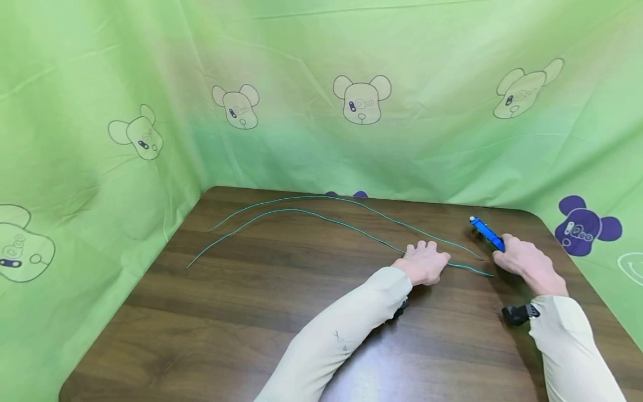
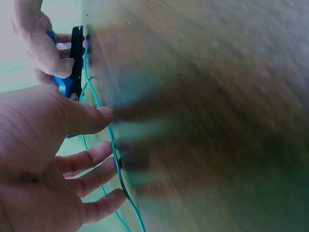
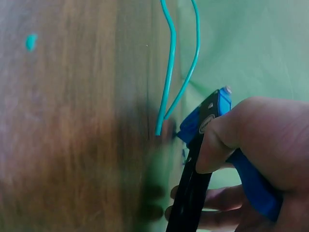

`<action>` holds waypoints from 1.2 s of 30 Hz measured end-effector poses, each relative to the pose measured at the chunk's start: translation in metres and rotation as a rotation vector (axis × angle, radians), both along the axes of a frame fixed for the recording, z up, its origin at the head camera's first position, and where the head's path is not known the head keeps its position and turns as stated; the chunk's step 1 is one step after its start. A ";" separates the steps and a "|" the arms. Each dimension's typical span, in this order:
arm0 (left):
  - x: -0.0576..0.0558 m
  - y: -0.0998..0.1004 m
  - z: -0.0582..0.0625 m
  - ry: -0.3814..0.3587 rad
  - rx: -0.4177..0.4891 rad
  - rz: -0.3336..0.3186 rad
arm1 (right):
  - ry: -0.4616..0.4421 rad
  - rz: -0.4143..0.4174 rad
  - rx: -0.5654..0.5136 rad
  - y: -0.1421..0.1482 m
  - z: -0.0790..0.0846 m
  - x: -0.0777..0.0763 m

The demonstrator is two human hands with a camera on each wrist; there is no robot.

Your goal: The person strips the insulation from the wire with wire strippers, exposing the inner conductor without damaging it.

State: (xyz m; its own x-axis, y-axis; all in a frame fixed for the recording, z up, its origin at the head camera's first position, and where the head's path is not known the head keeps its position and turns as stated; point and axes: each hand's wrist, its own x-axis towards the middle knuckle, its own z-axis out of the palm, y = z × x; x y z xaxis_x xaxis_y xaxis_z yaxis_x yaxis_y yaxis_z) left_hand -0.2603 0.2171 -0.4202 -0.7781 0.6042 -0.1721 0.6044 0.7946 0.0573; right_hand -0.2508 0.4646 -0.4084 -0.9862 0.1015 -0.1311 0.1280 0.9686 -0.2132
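Two thin green wires lie in long arcs over the wooden table, a nearer wire (image 1: pixel 351 226) and a farther wire (image 1: pixel 321 196). My left hand (image 1: pixel 424 262) reaches over the nearer wire towards its right end. In the left wrist view that wire runs past the thumb and fingertips, which are spread apart and do not pinch it. At the right, my right hand (image 1: pixel 527 262) grips a blue and black wire stripper (image 1: pixel 487 233). Its head is beside the wires' right ends in the right wrist view, apart from them.
The dark wooden table (image 1: pixel 226 312) has a green printed curtain (image 1: pixel 301 139) along its back and sides. A small green bit (image 3: pixel 31 42) appears on the table in the right wrist view. A black wrist device (image 1: pixel 517 315) sits at the right sleeve.
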 end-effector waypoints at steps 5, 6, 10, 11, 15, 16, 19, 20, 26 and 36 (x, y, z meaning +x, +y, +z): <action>0.001 0.005 0.001 -0.007 -0.016 0.028 | -0.002 0.004 0.003 0.002 -0.001 -0.001; 0.002 0.006 0.001 -0.006 -0.022 0.028 | 0.001 -0.001 0.001 0.002 0.000 0.000; 0.003 0.009 0.001 0.003 -0.044 0.031 | 0.045 -0.028 -0.013 -0.001 0.002 0.002; 0.003 0.010 0.001 0.008 -0.049 0.035 | 0.062 -0.036 -0.016 -0.003 0.003 0.003; 0.004 0.012 -0.001 0.030 -0.056 0.036 | 0.119 -0.046 -0.033 -0.006 0.005 0.004; 0.004 0.012 -0.001 0.034 -0.054 0.035 | 0.126 -0.045 -0.038 -0.007 0.006 0.004; 0.004 0.012 -0.003 0.040 -0.038 0.020 | 0.138 -0.041 -0.049 -0.009 0.009 0.005; 0.004 0.011 -0.004 0.041 -0.033 0.015 | 0.142 -0.039 -0.054 -0.010 0.010 0.005; 0.004 0.011 -0.004 0.054 -0.049 -0.018 | 0.194 -0.017 -0.074 -0.016 0.016 0.005; 0.003 0.012 -0.005 0.064 -0.008 -0.025 | 0.308 0.028 -0.125 -0.024 0.034 0.009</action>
